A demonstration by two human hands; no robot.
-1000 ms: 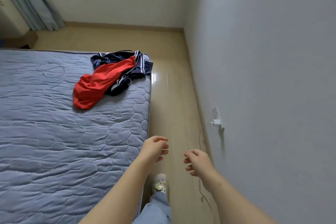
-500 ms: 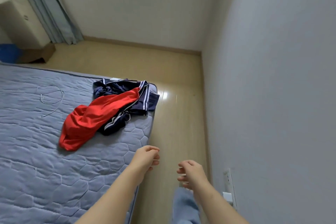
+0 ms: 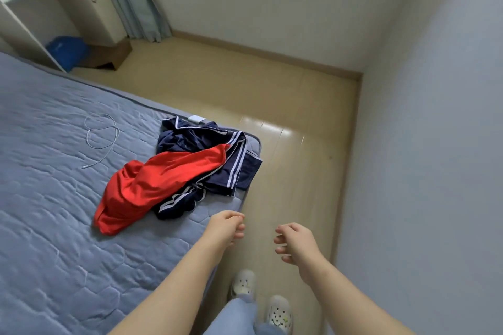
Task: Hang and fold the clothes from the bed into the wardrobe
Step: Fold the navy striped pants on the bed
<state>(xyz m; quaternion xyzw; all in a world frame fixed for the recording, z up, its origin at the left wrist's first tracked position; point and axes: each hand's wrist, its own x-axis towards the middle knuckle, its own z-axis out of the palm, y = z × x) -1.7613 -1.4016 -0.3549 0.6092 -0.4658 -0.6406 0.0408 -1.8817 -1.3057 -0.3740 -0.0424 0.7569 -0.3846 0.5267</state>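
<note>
Left hand point(image 3: 226, 226): fingers loosely curled, holding nothing, over the right edge of the bed point(image 3: 54, 239).
Right hand point(image 3: 295, 241): the same, empty, over the floor point(image 3: 294, 171) beside the bed.
Red garment point(image 3: 160, 182): crumpled near the bed's far right corner, ahead and left of both hands. Long axis runs near-left to far-right. Left hand is nearer.
Navy striped garment point(image 3: 217, 149): under and beyond the red one, reaching the bed's right edge.
White cable point(image 3: 102, 133): farther left.
No writing readable.

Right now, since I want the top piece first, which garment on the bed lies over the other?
The red garment: it drapes across the navy garment with white stripes, which sticks out from under it.
</note>
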